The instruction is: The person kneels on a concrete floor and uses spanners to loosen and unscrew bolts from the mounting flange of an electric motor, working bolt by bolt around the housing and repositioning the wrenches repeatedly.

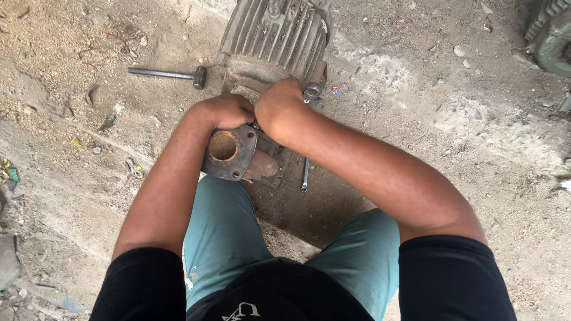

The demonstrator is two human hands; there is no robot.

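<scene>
Closest to the camera you've got the person's black shirt and teal shorts, looking straight down over their lap onto a dusty dirt floor. Both forearms reach forward and the hands meet right at the near end of an old ribbed electric motor lying on the ground. The left hand is curled into a loose fist on top of a rusty round flange plate with a big centre hole, sitting against the motor's near end. The right hand is closed too, knuckles up, pressed in beside the left one and gripping a shiny wrench whose head pokes out just past the fingers. What the wrench head is biting on is hidden under the hands.

A second long spanner lies on the ground just right of the flange. A hammer lies on the dirt left of the motor, head nearly touching it.
</scene>
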